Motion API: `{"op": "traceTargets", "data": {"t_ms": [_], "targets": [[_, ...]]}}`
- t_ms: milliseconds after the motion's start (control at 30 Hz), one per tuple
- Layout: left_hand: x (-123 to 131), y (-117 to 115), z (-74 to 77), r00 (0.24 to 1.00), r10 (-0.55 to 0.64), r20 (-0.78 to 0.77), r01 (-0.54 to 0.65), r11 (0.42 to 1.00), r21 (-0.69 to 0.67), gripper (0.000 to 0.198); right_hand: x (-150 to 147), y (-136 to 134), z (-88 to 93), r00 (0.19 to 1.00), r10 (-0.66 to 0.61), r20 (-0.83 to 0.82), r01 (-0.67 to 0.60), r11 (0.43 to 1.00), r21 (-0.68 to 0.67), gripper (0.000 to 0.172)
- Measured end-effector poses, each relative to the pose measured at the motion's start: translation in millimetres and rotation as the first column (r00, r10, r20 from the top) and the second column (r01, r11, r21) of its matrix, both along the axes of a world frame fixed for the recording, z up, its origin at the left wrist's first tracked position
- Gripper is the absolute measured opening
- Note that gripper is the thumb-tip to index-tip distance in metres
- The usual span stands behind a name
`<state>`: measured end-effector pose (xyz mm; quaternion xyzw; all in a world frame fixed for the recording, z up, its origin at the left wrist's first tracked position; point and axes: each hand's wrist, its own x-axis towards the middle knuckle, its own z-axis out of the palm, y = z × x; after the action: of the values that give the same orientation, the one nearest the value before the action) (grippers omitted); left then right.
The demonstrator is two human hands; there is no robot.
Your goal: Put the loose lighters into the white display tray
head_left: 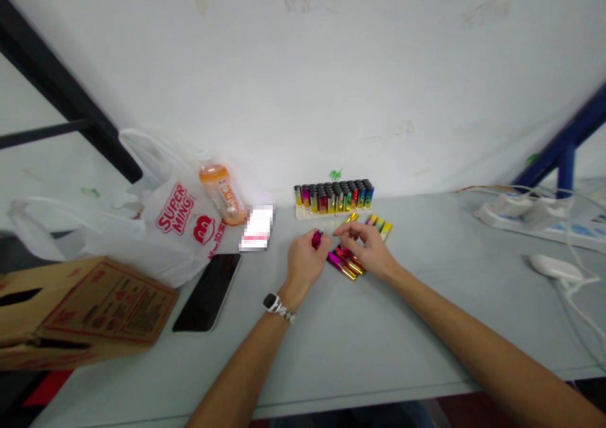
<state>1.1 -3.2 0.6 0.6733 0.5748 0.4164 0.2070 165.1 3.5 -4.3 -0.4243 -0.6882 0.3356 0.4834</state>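
My left hand [305,261] is closed around a shiny magenta lighter [317,238], whose end pokes out above the thumb. My right hand [369,246] is just to the right, index finger stretched toward the left hand and thumb apart from it; I see nothing between them. Under and beside my right hand lie several loose metallic lighters [343,266], magenta fading to gold. Further yellow ones [386,231] lie behind that hand. Beyond both hands, a pale rack [307,214] holds rows of upright coloured lighters [338,199] with black tops.
A dark phone [207,294], a second phone with a lit, blurred screen [258,228], an orange drink bottle [222,191], a white plastic bag [156,226] and a cardboard box [95,308] stand or lie left. Right are a power strip [544,216] and a white charger with cables [556,267].
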Motion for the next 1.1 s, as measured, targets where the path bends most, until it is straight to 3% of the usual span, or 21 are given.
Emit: {"op": "traceTargets", "data": {"t_ms": [400,1100], "targets": [[-3.8,-7.2,4.3,0.999,-0.027,0.026,0.026,0.999,0.036,0.045,-2.3,-2.9,-0.3,0.999,0.008,0.035,-0.008,1.0,-0.001,0.015],[-3.1,-4.7,2.9,0.998,0.051,0.021,-0.05,0.998,-0.04,0.04,-5.6,-4.8,-2.9,0.998,0.031,0.063,-0.031,1.0,-0.002,0.015]]}}
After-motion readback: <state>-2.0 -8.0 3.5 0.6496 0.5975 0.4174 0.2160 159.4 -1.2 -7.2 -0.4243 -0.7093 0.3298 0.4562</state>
